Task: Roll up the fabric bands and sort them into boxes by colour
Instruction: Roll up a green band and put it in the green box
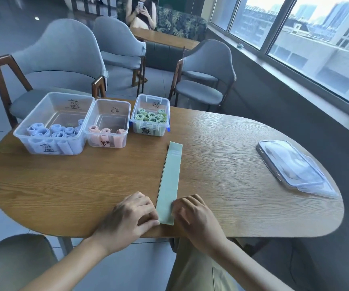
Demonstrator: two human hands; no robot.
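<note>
A long pale green fabric band (170,175) lies flat on the wooden table (85,181), running from the near edge toward the boxes. My left hand (130,215) and my right hand (192,213) sit on either side of its near end, fingertips pinching the band's edges. Three clear boxes stand at the far left: a large one (54,122) with blue rolls, a middle one (107,127) with pink rolls, and a small one (150,115) with green rolls.
Clear plastic lids (293,166) are stacked at the table's right side. Grey chairs (60,59) stand behind the table, another chair back (12,263) is at the near left. A person sits at a far table. Windows line the right wall.
</note>
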